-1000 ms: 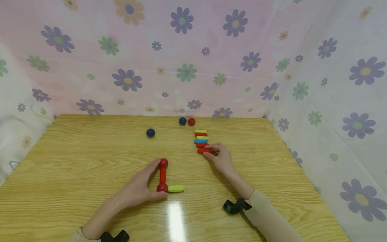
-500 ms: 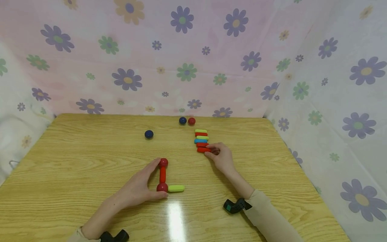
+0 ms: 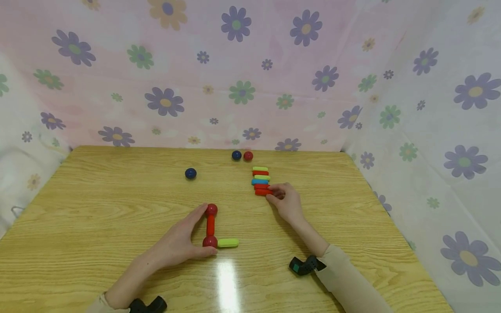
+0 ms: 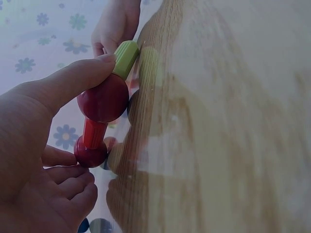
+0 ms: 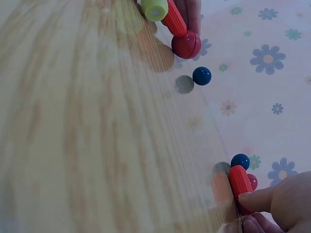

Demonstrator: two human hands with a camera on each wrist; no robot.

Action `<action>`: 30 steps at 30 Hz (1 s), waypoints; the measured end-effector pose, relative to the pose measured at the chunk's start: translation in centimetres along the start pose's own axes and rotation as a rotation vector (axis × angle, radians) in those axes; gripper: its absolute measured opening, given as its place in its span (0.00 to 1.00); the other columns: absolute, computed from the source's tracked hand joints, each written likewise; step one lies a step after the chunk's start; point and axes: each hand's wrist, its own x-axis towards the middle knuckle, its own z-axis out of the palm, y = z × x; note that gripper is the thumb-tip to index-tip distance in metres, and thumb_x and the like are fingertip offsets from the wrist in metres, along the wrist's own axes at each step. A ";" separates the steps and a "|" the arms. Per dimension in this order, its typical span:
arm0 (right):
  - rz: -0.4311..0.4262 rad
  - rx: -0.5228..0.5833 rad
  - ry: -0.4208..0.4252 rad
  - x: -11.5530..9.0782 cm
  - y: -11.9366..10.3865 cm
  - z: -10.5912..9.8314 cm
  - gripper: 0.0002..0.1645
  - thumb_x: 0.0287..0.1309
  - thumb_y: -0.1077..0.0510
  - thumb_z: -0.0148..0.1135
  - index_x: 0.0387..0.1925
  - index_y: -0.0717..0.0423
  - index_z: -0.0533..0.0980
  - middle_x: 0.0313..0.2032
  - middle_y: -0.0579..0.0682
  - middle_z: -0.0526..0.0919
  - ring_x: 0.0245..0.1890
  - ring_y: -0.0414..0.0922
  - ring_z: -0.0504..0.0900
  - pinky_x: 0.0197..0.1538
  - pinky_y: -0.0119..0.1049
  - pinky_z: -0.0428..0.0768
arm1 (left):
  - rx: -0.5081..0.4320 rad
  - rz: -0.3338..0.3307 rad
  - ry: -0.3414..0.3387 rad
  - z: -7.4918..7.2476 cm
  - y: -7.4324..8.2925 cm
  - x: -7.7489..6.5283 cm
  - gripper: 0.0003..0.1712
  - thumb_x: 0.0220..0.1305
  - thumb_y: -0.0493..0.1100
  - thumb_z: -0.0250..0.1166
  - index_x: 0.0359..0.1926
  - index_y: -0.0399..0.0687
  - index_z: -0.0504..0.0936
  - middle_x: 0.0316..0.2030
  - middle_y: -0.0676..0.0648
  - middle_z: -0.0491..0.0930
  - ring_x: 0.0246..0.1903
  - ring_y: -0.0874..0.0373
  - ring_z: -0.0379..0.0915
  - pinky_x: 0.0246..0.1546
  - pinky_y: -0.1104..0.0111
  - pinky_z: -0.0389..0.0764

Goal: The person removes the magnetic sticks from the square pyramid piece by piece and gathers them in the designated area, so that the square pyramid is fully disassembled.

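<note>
My left hand (image 3: 178, 239) spans a joined piece: a far red ball (image 3: 212, 209), a red rod (image 3: 210, 226) and a near red ball (image 3: 210, 241). Its thumb presses the near ball, and its fingers touch the far one. From the near ball a yellow-green rod (image 3: 228, 242) points right. To the right, my right hand (image 3: 288, 203) pinches the right end of the nearest red rod (image 3: 262, 192). That rod lies against another red rod (image 3: 261, 186) in a stacked-looking row. The right wrist view shows the thumb on the pinched rod (image 5: 240, 184).
Beyond the right hand the row continues with a blue rod (image 3: 259, 181), yellow-green ones and a red one. A dark blue ball (image 3: 236, 155) and a red ball (image 3: 248, 155) sit at the table's back edge. Another blue ball (image 3: 190, 173) lies left of them.
The lone blue ball has rolled a little to the left. My right hand has slid the nearest red rod slightly away from me, up to the row. The left hand keeps its place.
</note>
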 end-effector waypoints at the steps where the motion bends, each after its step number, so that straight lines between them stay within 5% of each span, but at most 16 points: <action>1: -0.002 0.002 0.002 0.0 0.0 0.0 0.12 0.57 0.64 0.72 0.44 0.60 0.85 0.41 0.56 0.81 0.39 0.50 0.83 0.42 0.31 0.82 | 0.001 -0.001 0.000 0.0 0.0 0.0 0.68 0.47 0.68 0.76 0.79 0.48 0.50 0.77 0.40 0.54 0.74 0.40 0.53 0.69 0.42 0.64; 20: 0.024 0.037 -0.006 -0.3 -0.9 -0.8 0.16 0.58 0.59 0.72 0.48 0.57 0.83 0.42 0.55 0.82 0.40 0.48 0.81 0.43 0.32 0.80 | -0.010 -0.006 -0.010 0.1 0.0 0.0 0.68 0.47 0.68 0.76 0.79 0.50 0.49 0.77 0.41 0.54 0.75 0.41 0.52 0.70 0.43 0.62; 30: -0.085 0.160 -0.310 -4.2 -5.7 0.4 0.19 0.60 0.55 0.71 0.51 0.58 0.81 0.47 0.53 0.85 0.43 0.43 0.82 0.50 0.34 0.82 | -0.004 -0.015 -0.002 0.0 0.0 -0.1 0.67 0.47 0.68 0.76 0.79 0.50 0.50 0.76 0.41 0.55 0.74 0.40 0.54 0.69 0.43 0.64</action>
